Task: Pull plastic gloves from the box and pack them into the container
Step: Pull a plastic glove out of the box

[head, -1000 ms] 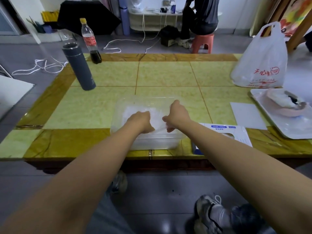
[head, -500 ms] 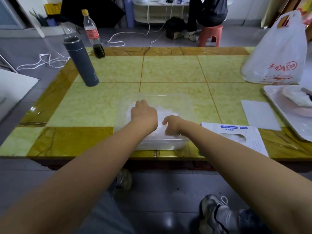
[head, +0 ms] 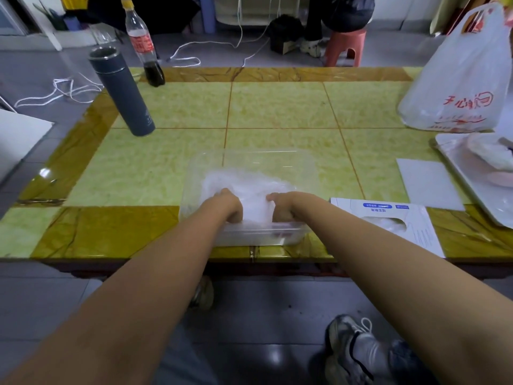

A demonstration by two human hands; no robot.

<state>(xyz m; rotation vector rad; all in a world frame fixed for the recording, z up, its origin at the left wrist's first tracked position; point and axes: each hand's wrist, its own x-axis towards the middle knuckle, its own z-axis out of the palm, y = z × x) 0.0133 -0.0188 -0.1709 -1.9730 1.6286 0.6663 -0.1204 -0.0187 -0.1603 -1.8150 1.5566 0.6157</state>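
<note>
Just below the middle of the frame, a clear container sits at the near edge of the table, with crumpled plastic gloves piled inside. The left hand and right hand are both in it, fingers curled down, gripping the gloves. The box lies flat just right of the container.

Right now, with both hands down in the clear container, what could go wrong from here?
The container sits close to the table's near edge; the left hand and right hand pressing on the gloves could slide it off.
The gloves look like loose thin film and may spring up when the hands lift.
The right forearm passes close by the glove box and could nudge it.
</note>
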